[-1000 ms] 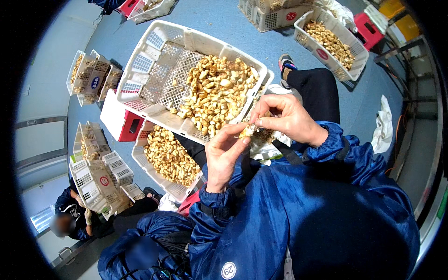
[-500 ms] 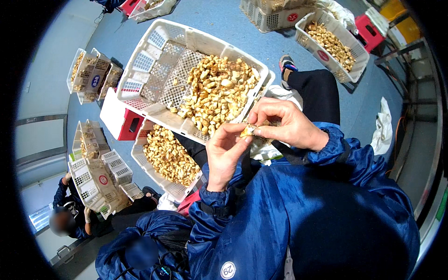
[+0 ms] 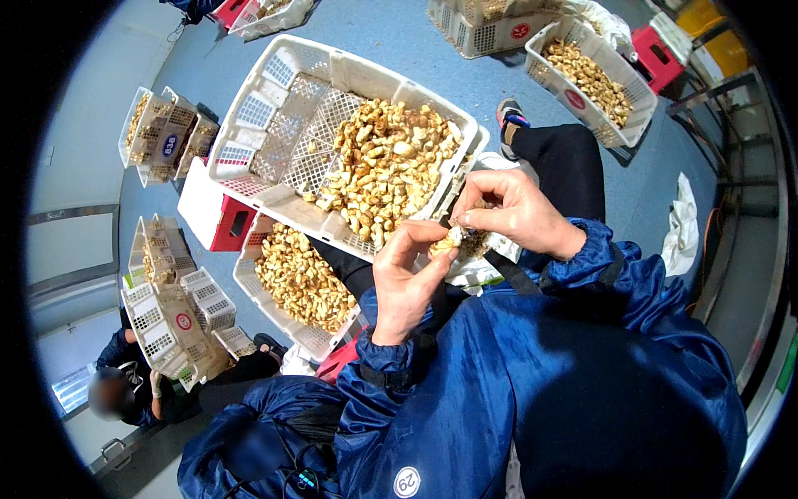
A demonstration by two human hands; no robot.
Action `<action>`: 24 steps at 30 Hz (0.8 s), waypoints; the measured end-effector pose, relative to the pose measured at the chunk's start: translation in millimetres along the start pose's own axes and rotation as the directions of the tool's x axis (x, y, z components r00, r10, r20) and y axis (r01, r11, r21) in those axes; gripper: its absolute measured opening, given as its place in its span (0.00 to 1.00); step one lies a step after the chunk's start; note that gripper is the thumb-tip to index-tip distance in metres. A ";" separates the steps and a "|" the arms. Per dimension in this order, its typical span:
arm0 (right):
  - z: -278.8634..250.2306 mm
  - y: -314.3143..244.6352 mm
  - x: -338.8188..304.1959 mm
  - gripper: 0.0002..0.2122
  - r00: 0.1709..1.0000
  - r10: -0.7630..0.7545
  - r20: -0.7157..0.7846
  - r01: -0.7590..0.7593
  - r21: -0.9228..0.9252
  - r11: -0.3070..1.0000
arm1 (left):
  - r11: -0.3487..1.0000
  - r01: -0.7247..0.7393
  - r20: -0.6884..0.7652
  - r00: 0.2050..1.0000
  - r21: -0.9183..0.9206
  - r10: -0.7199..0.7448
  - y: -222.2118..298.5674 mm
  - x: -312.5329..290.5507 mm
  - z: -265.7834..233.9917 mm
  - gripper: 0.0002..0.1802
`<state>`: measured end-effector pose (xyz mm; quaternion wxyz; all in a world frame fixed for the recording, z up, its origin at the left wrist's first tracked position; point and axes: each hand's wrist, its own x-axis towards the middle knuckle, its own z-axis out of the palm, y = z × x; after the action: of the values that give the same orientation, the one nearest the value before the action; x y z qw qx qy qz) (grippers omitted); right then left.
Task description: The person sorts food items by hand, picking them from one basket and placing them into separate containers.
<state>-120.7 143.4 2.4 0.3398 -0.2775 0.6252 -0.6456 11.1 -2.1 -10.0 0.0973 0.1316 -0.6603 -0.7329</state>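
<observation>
My left hand (image 3: 404, 281) pinches a small yellow-brown mushroom (image 3: 449, 242) between thumb and fingers; a pale, ragged end of it faces right. Just above and to the right, my right hand (image 3: 522, 218) has its fingertips closed at that pale end. Whatever sits between those fingertips is too small to make out. Beyond my hands, a large white plastic crate (image 3: 353, 62) stands tilted, with a heap of similar mushrooms (image 3: 389, 158) in its right half. Under my hands lies a white bag (image 3: 475, 274) with brownish bits near it, partly covered by my right hand.
A second crate of mushrooms (image 3: 301, 279) is left of my knees, beside a red stool (image 3: 233, 223). Stacked crates (image 3: 170, 328) stand further left, near a co-worker (image 3: 125, 387). Another person in a blue jacket (image 3: 249, 441) sits close on my left. More crates (image 3: 592, 83) stand far right.
My right hand has shifted slightly and its fingers have turned at the mushroom. More of the mushroom's pale end shows now. The co-worker at far left has lowered one arm.
</observation>
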 end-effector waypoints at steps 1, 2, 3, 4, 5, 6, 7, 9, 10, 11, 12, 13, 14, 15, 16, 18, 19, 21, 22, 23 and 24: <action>-2.6 0.8 -1.0 0.04 0.999 0.026 0.025 -0.026 -0.025 0.999 | 1.000 -0.001 0.007 1.000 -0.014 0.001 -0.1 -0.1 -0.4 0.12; -4.2 1.3 -1.9 0.04 0.997 0.053 0.049 -0.051 -0.051 0.997 | 1.000 -0.001 0.013 1.000 -0.028 0.001 -0.2 -0.2 -0.7 0.12; -3.6 1.6 -2.4 0.04 0.997 -0.026 0.071 0.034 -0.114 0.993 | 1.000 -0.023 0.014 1.000 -0.006 0.023 -0.8 0.4 -0.6 0.12; -2.0 1.8 -3.1 0.04 0.990 -0.103 0.098 0.119 -0.174 0.978 | 0.999 -0.044 0.015 0.999 0.015 0.044 -1.6 1.3 -0.6 0.12; -1.0 1.8 -3.3 0.03 0.976 -0.177 0.130 0.203 -0.231 0.952 | 0.997 -0.066 0.016 0.998 0.036 0.066 -2.5 1.8 -0.7 0.12; -0.5 0.8 -2.8 0.03 0.988 -0.115 0.106 0.132 -0.175 0.976 | 0.991 -0.096 0.021 0.995 0.095 0.094 -5.0 1.4 -2.2 0.13; -0.1 -0.8 -2.2 0.03 0.995 -0.050 0.086 0.060 -0.116 0.991 | 0.980 -0.125 0.028 0.992 0.154 0.122 -8.7 0.8 -4.4 0.13; -3.8 0.8 0.3 0.03 0.991 0.124 0.059 -0.128 0.084 0.988 | 0.942 -0.205 0.052 0.979 0.265 0.198 -8.5 1.4 -4.7 0.13; -5.8 2.3 0.2 0.03 0.986 0.159 0.052 -0.165 0.160 0.973 | 0.914 -0.255 0.070 0.967 0.317 0.246 -4.0 3.2 -3.0 0.13; -7.6 3.3 -1.8 0.03 0.984 0.170 0.049 -0.176 0.156 0.972 | 0.880 -0.305 0.092 0.952 0.365 0.292 -0.8 5.1 -1.6 0.13; -7.8 3.5 -2.8 0.03 0.982 0.181 0.052 -0.187 0.152 0.970 | 0.849 -0.341 0.104 0.939 0.403 0.328 1.2 6.1 -1.5 0.12; -6.1 3.3 -3.7 0.03 0.987 0.148 0.069 -0.158 0.168 0.973 | 0.816 -0.376 0.118 0.924 0.440 0.363 2.8 7.3 -1.6 0.12; -3.4 3.0 -5.1 0.04 0.990 0.114 0.085 -0.129 0.185 0.974 | 0.779 -0.410 0.135 0.908 0.474 0.396 3.7 8.0 -1.5 0.12; -0.7 2.6 -6.6 0.04 0.992 0.082 0.099 -0.100 0.201 0.974 | 0.791 -0.395 0.120 0.915 0.467 0.386 3.2 7.4 -1.2 0.12; 2.1 2.6 -7.2 0.04 0.996 0.041 0.085 -0.054 0.152 0.987 | 0.802 -0.380 0.106 0.921 0.460 0.375 1.8 6.3 -0.4 0.12; 6.0 2.8 -7.2 0.05 0.997 -0.043 0.061 0.040 0.049 0.998 | 0.914 -0.283 0.026 0.957 0.291 0.289 -2.2 4.3 2.5 0.13; 5.3 1.2 -7.3 0.05 0.990 -0.128 0.062 0.131 -0.047 0.990 | 0.974 -0.195 -0.026 0.980 0.113 0.199 -5.0 2.8 5.0 0.14; 3.9 -2.9 -8.2 0.05 0.963 -0.257 0.084 0.270 -0.239 0.933 | 0.975 0.070 -0.058 0.995 -0.212 -0.084 0.4 -0.8 8.5 0.15; 3.5 -4.5 -8.6 0.05 0.942 -0.319 0.105 0.335 -0.327 0.883 | 0.950 0.147 -0.002 0.988 -0.277 -0.153 0.2 -1.0 5.6 0.14; 7.0 -6.2 -10.6 0.05 0.941 -0.327 0.091 0.338 -0.339 0.878 | 0.915 0.224 0.058 0.974 -0.336 -0.218 0.1 -0.8 0.1 0.14; 8.4 -6.2 -10.5 0.05 0.931 -0.354 0.090 0.363 -0.336 0.869 | 0.869 0.304 0.128 0.953 -0.391 -0.276 0.6 -0.5 -2.7 0.13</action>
<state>-108.2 146.4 9.8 0.1678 -0.4524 0.6623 -0.5732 12.5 -4.5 -9.6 -0.0110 0.1811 -0.4691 -0.8643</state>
